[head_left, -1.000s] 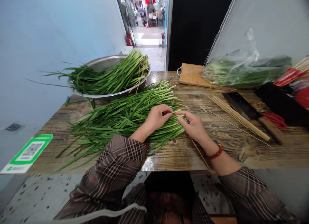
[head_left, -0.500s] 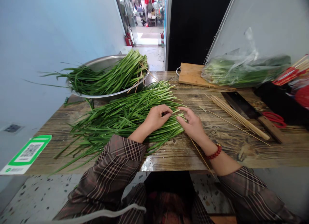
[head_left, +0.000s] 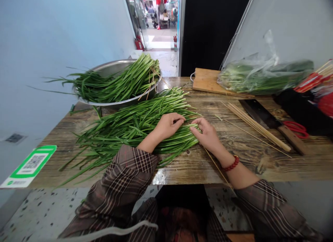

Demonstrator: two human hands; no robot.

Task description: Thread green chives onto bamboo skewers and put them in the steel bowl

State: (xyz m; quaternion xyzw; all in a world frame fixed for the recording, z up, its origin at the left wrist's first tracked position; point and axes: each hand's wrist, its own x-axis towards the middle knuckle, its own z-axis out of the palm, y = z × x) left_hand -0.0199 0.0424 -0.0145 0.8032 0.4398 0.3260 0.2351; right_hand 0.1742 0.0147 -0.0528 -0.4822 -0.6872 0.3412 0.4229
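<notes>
Long green stalks [head_left: 135,125] lie in a loose pile on the wooden table, pale ends to the right. My left hand [head_left: 169,125] rests over the pile near those ends, fingers bent and thumb close to the fingertips; whatever lies between them is too small to make out. At the pale ends, my right hand [head_left: 205,131] has thumb and fingers closed around stalk tips. A thin stick [head_left: 215,165] runs from beneath my right hand to the table's front edge. More stalks [head_left: 125,82] fill a metal basin [head_left: 104,103] behind the pile, with thin sticks at their pale ends.
On the right lie a bundle of sticks [head_left: 257,125], a cleaver [head_left: 273,120], red-handled scissors [head_left: 296,129] and a black cloth item [head_left: 293,110]. A cutting board [head_left: 205,80] and a plastic bag of greens [head_left: 265,75] are behind. A green code card [head_left: 32,164] is at the left edge.
A pale stalk end that was raised between my hands is now lower, by my right fingers. My right fingers have closed a little, and my left hand has barely moved.
</notes>
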